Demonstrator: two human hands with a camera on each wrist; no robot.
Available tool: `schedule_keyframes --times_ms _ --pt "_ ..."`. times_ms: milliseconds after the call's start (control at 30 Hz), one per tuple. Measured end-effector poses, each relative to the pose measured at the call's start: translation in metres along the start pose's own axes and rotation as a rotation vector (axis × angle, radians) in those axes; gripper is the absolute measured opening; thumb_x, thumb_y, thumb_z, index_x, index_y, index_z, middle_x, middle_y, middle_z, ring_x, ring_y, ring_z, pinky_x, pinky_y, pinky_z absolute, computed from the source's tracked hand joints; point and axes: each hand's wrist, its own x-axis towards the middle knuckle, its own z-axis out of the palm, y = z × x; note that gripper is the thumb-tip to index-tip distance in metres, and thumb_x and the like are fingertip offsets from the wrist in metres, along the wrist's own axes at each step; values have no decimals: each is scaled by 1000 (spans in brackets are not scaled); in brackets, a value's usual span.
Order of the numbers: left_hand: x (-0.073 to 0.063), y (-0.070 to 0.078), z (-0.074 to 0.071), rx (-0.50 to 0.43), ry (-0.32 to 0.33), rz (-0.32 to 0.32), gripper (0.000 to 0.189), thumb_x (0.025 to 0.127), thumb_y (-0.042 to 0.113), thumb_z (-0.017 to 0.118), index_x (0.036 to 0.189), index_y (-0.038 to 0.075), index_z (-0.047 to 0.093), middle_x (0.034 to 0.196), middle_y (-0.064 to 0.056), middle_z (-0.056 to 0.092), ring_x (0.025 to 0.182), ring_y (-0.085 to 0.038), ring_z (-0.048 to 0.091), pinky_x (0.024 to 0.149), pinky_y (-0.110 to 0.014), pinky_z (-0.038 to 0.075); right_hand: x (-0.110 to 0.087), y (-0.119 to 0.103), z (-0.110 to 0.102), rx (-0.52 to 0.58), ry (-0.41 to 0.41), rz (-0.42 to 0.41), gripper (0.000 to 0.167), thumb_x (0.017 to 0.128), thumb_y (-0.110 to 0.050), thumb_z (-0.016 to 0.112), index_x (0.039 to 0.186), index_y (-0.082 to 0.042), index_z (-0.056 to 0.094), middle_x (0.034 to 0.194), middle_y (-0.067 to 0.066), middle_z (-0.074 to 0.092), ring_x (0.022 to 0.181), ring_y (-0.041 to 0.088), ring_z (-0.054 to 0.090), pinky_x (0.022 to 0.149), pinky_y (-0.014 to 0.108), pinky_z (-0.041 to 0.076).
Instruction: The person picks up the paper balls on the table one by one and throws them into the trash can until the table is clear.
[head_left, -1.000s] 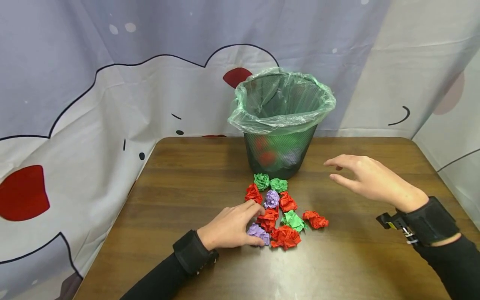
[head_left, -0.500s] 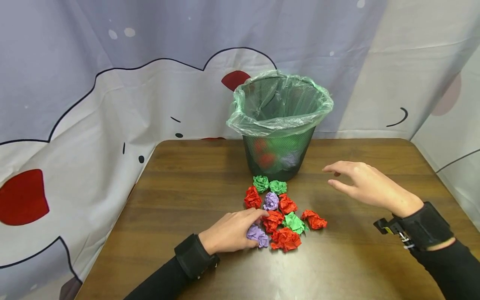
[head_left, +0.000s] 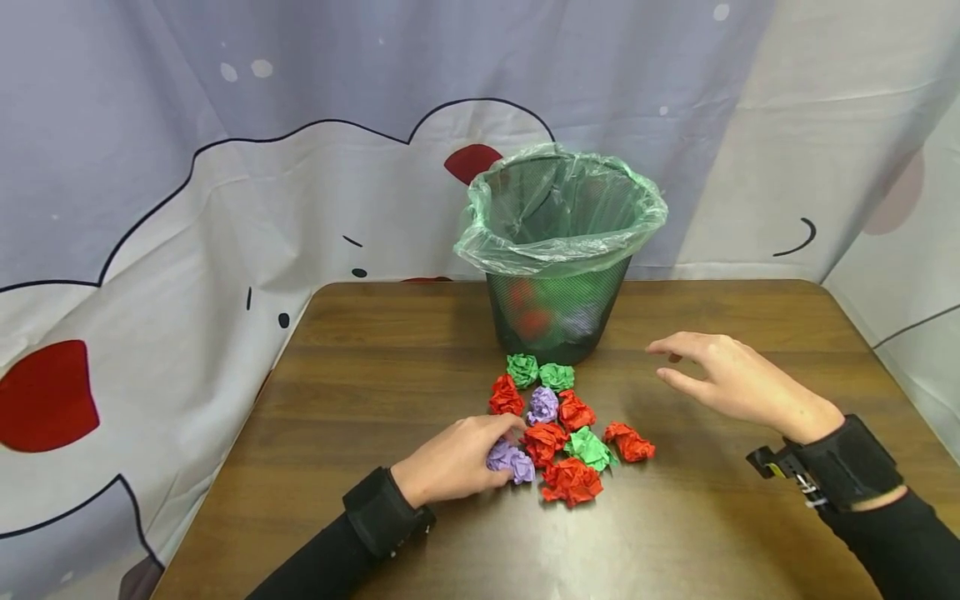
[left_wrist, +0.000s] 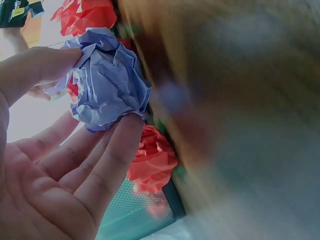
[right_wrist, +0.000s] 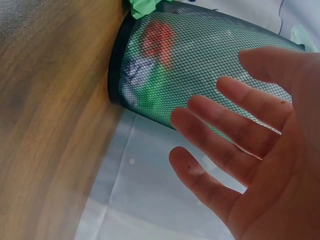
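Note:
My left hand [head_left: 459, 457] pinches a crumpled purple paper ball [head_left: 512, 462] between thumb and fingers at the near left of a cluster. The left wrist view shows that purple paper ball [left_wrist: 107, 80] close up, with the thumb on one side and fingertips on the other. Beside it lie a red paper ball [head_left: 544, 443] and a larger red one [head_left: 572, 482]. To the right, my right hand [head_left: 738, 379] is held above the table with relaxed fingers and nothing in it. Its palm and spread fingers [right_wrist: 215, 145] appear in the right wrist view.
A black mesh wastebasket [head_left: 558, 308] with a green plastic liner [head_left: 562, 254] stands at the back of the wooden table [head_left: 360, 367], paper balls showing inside. Before it lie green balls [head_left: 557, 377], another purple ball [head_left: 543, 405] and a lone red one [head_left: 630, 442]. A patterned curtain [head_left: 300, 200] hangs behind.
My left hand has closed its thumb and fingers on the near purple paper ball and shifted it slightly left, away from the red ones. The right hand stays in nearly the same place.

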Motion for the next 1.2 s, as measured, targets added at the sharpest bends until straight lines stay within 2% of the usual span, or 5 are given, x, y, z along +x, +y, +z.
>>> schedule_keyframes --times_ms 233,433,667,967,1200 --pt "-1 0 -12 -5 33 3 40 87 23 77 124 15 64 117 5 68 103 -6 62 92 -29 53 -2 1 5 10 -8 4 30 95 -22 69 125 -15 68 113 -4 72 98 13 69 85 43 55" --pt "1 1 -28 41 120 40 26 87 22 76 111 16 68 104 7 66 90 -7 60 82 -26 53 -4 1 8 14 -9 12 30 95 -22 68 124 -15 68 112 -3 72 98 14 69 85 43 55" --pt "8 5 -53 64 218 68 25 89 23 74 111 13 70 104 5 67 90 -8 61 83 -28 54 -5 1 12 24 -27 33 31 96 -23 68 126 -14 67 115 -2 72 99 13 68 86 44 56" --pt "21 15 -90 105 415 154 20 90 18 69 109 10 69 106 2 67 95 -11 62 86 -30 54 -6 4 18 36 -31 33 32 96 -25 68 126 -13 68 116 -2 72 99 13 68 85 44 56" --pt "27 26 -118 99 560 216 24 92 21 70 111 8 69 110 -4 68 100 -14 62 87 -32 54 -7 3 21 33 -26 34 30 95 -23 69 125 -14 68 114 -3 72 97 12 68 84 42 55"
